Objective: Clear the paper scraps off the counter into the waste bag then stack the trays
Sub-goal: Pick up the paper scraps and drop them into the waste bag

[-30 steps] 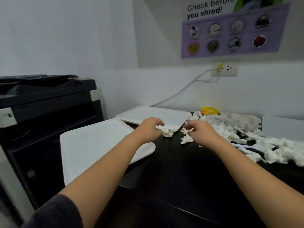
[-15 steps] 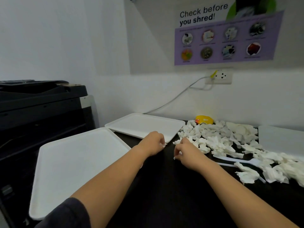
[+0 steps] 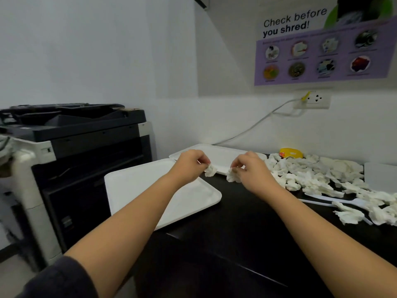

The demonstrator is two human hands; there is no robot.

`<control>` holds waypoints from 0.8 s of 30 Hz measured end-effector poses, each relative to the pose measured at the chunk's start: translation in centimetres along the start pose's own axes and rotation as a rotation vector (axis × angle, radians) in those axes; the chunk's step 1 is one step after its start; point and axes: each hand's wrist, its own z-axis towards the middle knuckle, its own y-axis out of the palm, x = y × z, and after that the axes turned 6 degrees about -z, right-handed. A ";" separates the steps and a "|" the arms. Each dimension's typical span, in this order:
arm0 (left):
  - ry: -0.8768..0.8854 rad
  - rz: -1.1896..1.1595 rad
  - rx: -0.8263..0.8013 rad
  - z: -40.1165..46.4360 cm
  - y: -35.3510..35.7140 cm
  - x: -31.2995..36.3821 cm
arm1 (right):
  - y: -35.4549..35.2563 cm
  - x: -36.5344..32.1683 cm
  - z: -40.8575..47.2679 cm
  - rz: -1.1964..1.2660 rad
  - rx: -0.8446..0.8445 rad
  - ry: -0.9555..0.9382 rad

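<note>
1. An office corner: a dark table (image 3: 247,211) runs along a white wall beneath a "Check before you shred!" poster (image 3: 322,46), with a black copier (image 3: 75,147) at its left end.
2. Both hands are now raised off the table, each pinching a crumpled paper scrap. The left hand (image 3: 189,166) holds one scrap (image 3: 211,170) over the far corner of the near tray (image 3: 139,190); the right hand (image 3: 251,168) holds another (image 3: 233,176) just beside it.
3. A second earlier the hands were low on the table, fingers working at scraps by the edge of the far tray (image 3: 219,153); half a second ago they were closed over the pieces. The lift shows both pick-ups succeeded.
4. The view has also swung left since then, bringing more of the copier into frame.
5. For the task, this looks like an early step: the large pile of scraps (image 3: 318,175) remains spread across the right of the table, near a yellow object (image 3: 291,152) and white plastic cutlery (image 3: 335,200).
6. No waste bag is in view, and the two trays lie side by side, unstacked.
</note>
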 end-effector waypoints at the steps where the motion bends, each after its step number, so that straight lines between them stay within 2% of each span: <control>1: -0.007 -0.016 0.020 -0.7 -1.1 -0.2 | 0.4 -1.2 0.0 -0.008 -0.003 -0.014; 5: -0.044 -0.018 0.111 -4.3 -5.7 -1.6 | 2.8 -6.3 -0.4 0.000 -0.039 -0.087; 9: -0.109 0.034 0.189 -9.1 -10.8 -4.5 | 6.1 -12.4 -2.2 0.119 -0.098 -0.192; 16: -0.368 0.040 0.341 -19.2 -18.1 -12.5 | 13.5 -21.5 -7.7 0.290 -0.318 -0.369; 20: -0.534 0.060 0.325 -25.3 -18.8 -17.8 | 18.9 -23.3 -11.2 0.323 -0.479 -0.371; 24: -0.696 0.106 0.192 -30.3 -16.7 -23.4 | 24.7 -22.6 -14.4 0.271 -0.656 -0.278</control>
